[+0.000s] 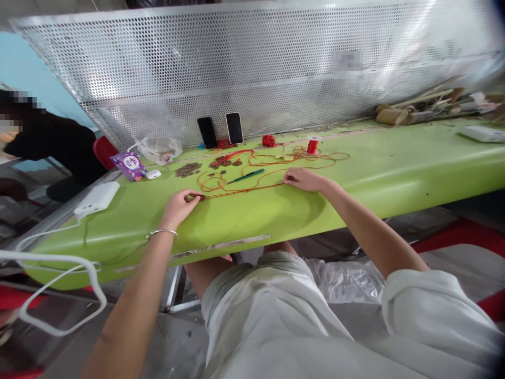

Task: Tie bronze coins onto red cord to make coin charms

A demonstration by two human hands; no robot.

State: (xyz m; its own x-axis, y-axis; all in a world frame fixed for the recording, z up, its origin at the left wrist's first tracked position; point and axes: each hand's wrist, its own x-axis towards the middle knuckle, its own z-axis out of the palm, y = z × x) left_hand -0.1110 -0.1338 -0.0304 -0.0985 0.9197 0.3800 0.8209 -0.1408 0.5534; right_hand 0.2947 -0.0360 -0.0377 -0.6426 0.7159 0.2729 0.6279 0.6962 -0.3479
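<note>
My left hand (pixel 177 207), with a bracelet at its wrist, is closed on dark brown coin-like discs (pixel 202 198) above the green table. From them a doubled red cord (pixel 244 191) runs taut to the right. The fingertips of my right hand (pixel 305 180) pinch that cord's other end. Behind it, loose loops of cord spread over the table. Among these loops lies a slim teal pen-like tool (pixel 246 176) with a pointed tip. Beyond my left hand are a pile of brown discs (pixel 188 169) and a cluster of discs tied with red cord (pixel 220 162).
A red cord spool (pixel 313 146) and cord ball (pixel 269 140) sit farther back. Two phones (pixel 234 128) lean on the perforated metal screen (pixel 252 68). At left are a purple packet (pixel 129 165), a plastic bowl (pixel 161 150), a white box (pixel 98 198) and a person (pixel 59 137).
</note>
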